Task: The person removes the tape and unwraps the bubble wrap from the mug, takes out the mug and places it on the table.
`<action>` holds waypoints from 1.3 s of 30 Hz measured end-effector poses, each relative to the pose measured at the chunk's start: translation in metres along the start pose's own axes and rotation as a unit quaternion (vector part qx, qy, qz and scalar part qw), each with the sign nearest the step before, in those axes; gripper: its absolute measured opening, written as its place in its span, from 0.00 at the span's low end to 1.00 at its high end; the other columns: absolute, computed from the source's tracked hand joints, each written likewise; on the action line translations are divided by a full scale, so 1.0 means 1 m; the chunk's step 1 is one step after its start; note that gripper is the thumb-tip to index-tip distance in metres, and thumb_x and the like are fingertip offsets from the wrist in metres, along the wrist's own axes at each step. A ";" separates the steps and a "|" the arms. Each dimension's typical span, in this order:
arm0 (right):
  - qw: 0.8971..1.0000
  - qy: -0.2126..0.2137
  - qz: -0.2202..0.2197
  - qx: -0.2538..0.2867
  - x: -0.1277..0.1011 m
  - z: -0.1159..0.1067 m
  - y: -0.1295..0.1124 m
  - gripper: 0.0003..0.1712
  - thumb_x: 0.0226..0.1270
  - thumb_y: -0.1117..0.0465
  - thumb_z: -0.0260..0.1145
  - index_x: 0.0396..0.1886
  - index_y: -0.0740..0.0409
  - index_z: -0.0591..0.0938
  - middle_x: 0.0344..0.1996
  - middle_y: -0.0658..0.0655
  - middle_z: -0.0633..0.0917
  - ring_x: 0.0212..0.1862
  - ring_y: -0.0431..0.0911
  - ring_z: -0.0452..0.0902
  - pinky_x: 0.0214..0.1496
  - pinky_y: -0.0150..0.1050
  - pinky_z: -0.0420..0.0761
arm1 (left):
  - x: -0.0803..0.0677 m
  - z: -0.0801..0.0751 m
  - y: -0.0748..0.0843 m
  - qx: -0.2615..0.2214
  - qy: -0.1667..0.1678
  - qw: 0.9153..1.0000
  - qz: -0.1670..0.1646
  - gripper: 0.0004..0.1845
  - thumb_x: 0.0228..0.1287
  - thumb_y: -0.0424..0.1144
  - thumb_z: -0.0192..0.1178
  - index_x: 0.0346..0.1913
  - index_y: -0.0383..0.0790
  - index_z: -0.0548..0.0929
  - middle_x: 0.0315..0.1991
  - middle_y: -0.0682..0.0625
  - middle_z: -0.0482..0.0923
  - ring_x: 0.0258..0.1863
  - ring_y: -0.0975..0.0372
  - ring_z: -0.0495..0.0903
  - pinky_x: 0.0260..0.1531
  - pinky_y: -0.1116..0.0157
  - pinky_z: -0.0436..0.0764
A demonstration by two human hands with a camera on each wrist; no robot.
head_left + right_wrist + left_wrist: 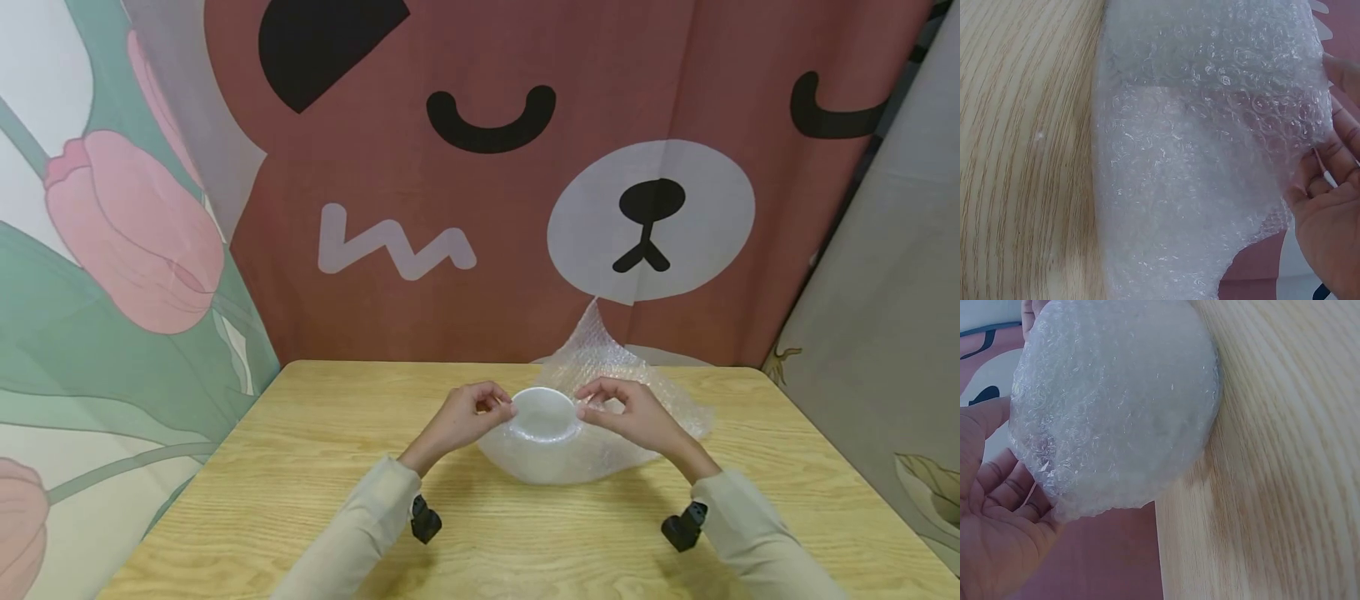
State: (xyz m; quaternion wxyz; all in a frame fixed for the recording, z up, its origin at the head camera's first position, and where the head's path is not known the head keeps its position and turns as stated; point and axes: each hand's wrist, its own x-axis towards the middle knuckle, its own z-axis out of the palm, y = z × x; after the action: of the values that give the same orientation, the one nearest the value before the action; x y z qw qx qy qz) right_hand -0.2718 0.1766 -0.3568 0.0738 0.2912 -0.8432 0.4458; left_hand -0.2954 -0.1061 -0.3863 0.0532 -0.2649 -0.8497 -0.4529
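Note:
A white bowl (543, 415) stands mouth up on the table, its outside surrounded by clear bubble wrap (558, 465). At the bowl's left rim my left hand (467, 417) pinches the wrap between thumb and fingers. My right hand (636, 415) pinches the wrap at the opposite side of the rim. In the left wrist view, the bubble wrap (1113, 412) covers the rounded side of the bowl beside the left hand (1007, 544). Layers of bubble wrap (1166, 162) hang next to the right hand (1332, 215) in the right wrist view.
A loose peak of the wrap sticks up behind the bowl, and more spreads to the right. The light wood table (360, 433) ends at a curtain with a bear print (450, 183). Patterned curtains (127, 233) flank both sides.

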 end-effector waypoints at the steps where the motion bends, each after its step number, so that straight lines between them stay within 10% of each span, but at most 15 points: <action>1: 1.000 0.000 -0.001 0.002 0.000 0.000 0.000 0.11 0.61 0.66 0.70 0.42 0.66 0.83 0.31 0.54 0.81 0.38 0.47 0.76 0.45 0.50 0.73 | 0.000 0.000 0.000 0.000 0.001 1.000 0.000 0.07 0.65 0.44 0.64 0.38 0.43 0.83 0.28 0.57 0.78 0.29 0.65 0.77 0.28 0.68 0.75; 39: 0.998 -0.035 -0.017 0.058 -0.004 -0.003 0.034 0.15 0.63 0.63 0.70 0.49 0.63 0.84 0.43 0.57 0.85 0.40 0.44 0.81 0.39 0.36 0.81 | -0.004 -0.002 0.004 -0.038 -0.011 0.999 -0.012 0.06 0.64 0.38 0.65 0.40 0.41 0.88 0.31 0.56 0.81 0.28 0.64 0.74 0.28 0.69 0.75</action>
State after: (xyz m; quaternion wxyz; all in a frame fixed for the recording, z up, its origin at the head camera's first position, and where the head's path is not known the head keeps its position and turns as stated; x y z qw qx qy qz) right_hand -0.2876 0.1952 -0.3812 0.0348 0.3250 -0.8129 0.4821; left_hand -0.2904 -0.1076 -0.3830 0.0281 -0.2613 -0.8356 -0.4824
